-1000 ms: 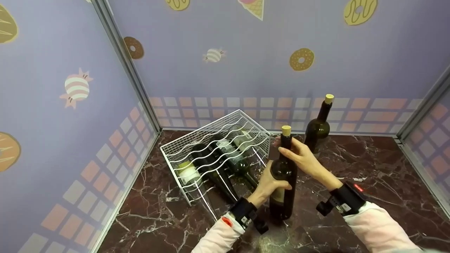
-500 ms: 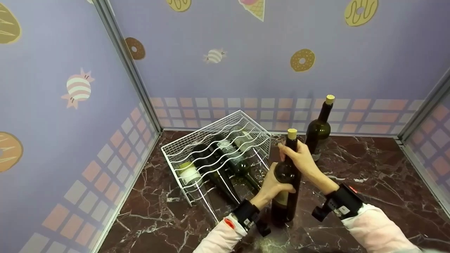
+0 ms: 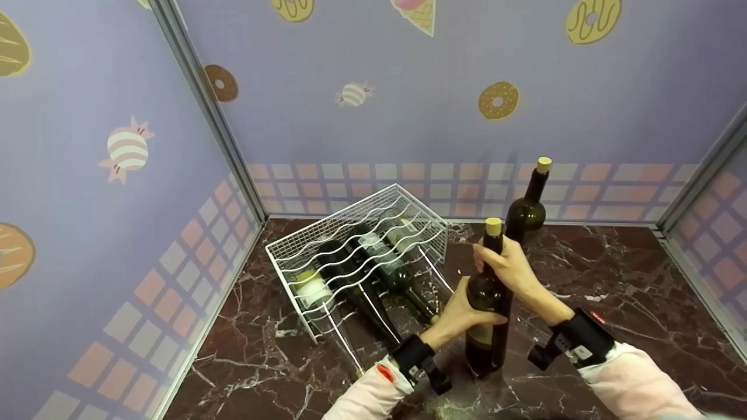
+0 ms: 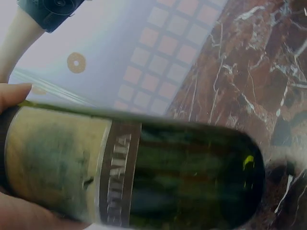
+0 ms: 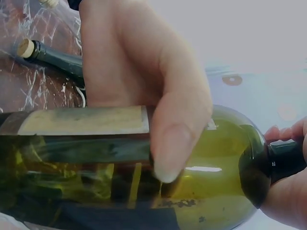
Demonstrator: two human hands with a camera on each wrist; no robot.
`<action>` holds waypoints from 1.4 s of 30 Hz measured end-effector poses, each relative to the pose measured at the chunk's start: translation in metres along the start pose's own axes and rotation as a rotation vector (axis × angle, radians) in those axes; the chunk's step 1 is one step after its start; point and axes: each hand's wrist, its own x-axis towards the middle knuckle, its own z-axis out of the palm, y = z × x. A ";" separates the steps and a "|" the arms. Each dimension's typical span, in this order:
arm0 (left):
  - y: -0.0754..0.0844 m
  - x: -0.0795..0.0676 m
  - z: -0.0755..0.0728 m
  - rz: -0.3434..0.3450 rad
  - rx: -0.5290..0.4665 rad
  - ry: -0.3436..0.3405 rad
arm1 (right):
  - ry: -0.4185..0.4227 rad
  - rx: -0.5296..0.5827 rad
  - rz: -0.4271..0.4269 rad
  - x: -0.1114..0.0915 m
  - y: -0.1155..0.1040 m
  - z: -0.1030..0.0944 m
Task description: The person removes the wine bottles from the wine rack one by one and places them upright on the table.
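Both hands are on one dark green wine bottle, upright and topped with a pale cork. My left hand grips its body from the left, thumb across the front. Higher up, my right hand holds the neck just below the cork. In the left wrist view the cream label and the bottle's base show; whether the base touches the counter I cannot tell. The right wrist view shows my left thumb pressed on the glass. A white wire rack with several bottles lying in it stands to the left.
A second corked wine bottle stands behind my right hand, near the back wall. Necks of the racked bottles, such as a green bottle, stick out toward the front. Patterned walls enclose the dark marbled counter.
The held bottle and both hands have shifted to the right and slightly toward me, away from the rack. The rack and the standing bottle have stayed put.
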 end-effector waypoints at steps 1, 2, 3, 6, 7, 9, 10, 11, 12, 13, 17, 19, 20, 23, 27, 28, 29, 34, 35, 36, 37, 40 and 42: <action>-0.005 0.001 0.001 -0.033 0.001 -0.019 | -0.009 -0.002 -0.003 0.000 -0.002 -0.001; -0.016 0.003 0.003 -0.053 0.001 -0.038 | -0.021 -0.006 -0.002 0.000 -0.007 -0.003; -0.045 0.009 0.010 -0.063 0.012 -0.057 | -0.037 -0.018 -0.002 -0.001 -0.012 -0.005; -0.099 0.017 0.019 -0.046 0.023 -0.072 | -0.076 -0.062 0.018 -0.002 -0.029 -0.013; -0.121 0.020 0.023 -0.018 0.014 -0.066 | -0.074 -0.084 0.022 -0.002 -0.029 -0.018; -0.159 0.026 0.028 0.035 0.012 -0.057 | -0.079 -0.136 0.029 -0.002 -0.036 -0.028; -0.154 0.024 0.022 0.046 0.005 -0.050 | -0.074 -0.153 0.034 -0.002 -0.037 -0.034; -0.161 0.024 0.022 0.046 0.005 -0.046 | -0.065 -0.165 0.044 -0.002 -0.039 -0.039; -0.165 0.024 0.020 0.049 0.008 -0.043 | -0.052 -0.187 0.060 -0.001 -0.040 -0.045; -0.163 0.023 0.016 0.044 0.016 -0.044 | -0.049 -0.199 0.080 0.000 -0.041 -0.050; -0.117 0.011 -0.002 0.023 0.086 -0.047 | -0.011 -0.277 0.191 0.006 -0.041 -0.075; -0.098 0.005 -0.011 0.022 0.078 -0.041 | 0.012 -0.315 0.236 0.009 -0.034 -0.088; -0.087 0.003 -0.015 0.016 0.068 -0.040 | 0.031 -0.341 0.240 0.012 -0.029 -0.095; -0.089 0.003 -0.022 0.027 0.004 -0.019 | 0.095 -0.373 0.265 0.019 -0.006 -0.117; -0.055 -0.006 -0.032 0.029 -0.071 0.000 | 0.225 -0.456 0.279 0.029 0.039 -0.149; -0.049 -0.008 -0.033 0.036 -0.076 0.003 | 0.257 -0.480 0.282 0.032 0.049 -0.156; -0.025 -0.013 -0.038 0.032 -0.096 0.001 | 0.286 -0.481 0.284 0.035 0.059 -0.163; -0.014 -0.020 -0.041 0.042 -0.066 0.019 | 0.402 -0.458 0.269 0.049 0.085 -0.183; -0.012 -0.021 -0.042 0.042 -0.064 0.021 | 0.415 -0.434 0.269 0.051 0.086 -0.185; -0.010 -0.022 -0.042 0.039 -0.061 0.023 | 0.424 -0.416 0.268 0.053 0.085 -0.186; -0.008 -0.022 -0.043 0.041 -0.069 0.022 | 0.430 -0.381 0.271 0.054 0.084 -0.187; -0.004 -0.023 -0.044 0.046 -0.064 0.017 | 0.439 -0.340 0.258 0.059 0.078 -0.185; -0.003 -0.024 -0.045 0.052 -0.060 0.017 | 0.455 -0.259 0.246 0.061 0.083 -0.187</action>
